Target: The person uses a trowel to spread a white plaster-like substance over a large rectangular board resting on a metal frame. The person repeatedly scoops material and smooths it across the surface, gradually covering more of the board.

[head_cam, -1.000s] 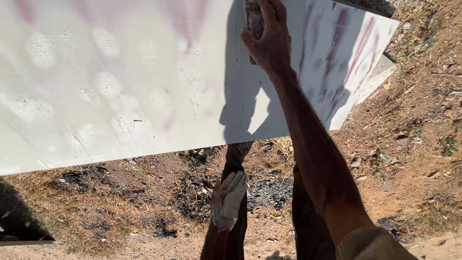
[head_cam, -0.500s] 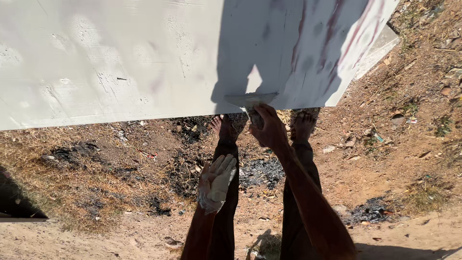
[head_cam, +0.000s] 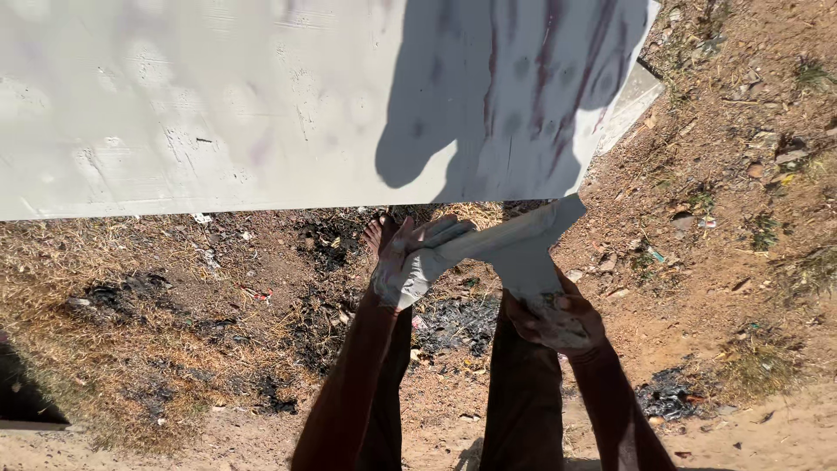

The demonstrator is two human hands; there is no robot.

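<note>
I hold a broad flat trowel blade [head_cam: 523, 249], smeared pale with plaster, between my two hands just below the lower edge of the big white plastered wall panel [head_cam: 218, 113]. My right hand [head_cam: 558, 321] is closed around the near end of the tool, fingers wrapped over it and caked in the same pale paste, so I cannot see the handle itself. My left hand [head_cam: 410, 262] is open and flat, its palm and fingers pressed against the far side of the blade, also coated grey-white. The two hands sit near each other, joined by the blade but not touching one another. The blade's upper corner reaches up close to the panel's bottom edge, near the panel's right end, where reddish streaks run down the surface and my shadow falls dark across it. Below my forearms I see my dark trousers [head_cam: 523, 410] and one bare foot [head_cam: 377, 234] on the ground. The ground [head_cam: 724, 262] is dry reddish dirt with straw-coloured grass on the left, black charred patches [head_cam: 453, 318] around my feet, and small bits of litter scattered about
</note>
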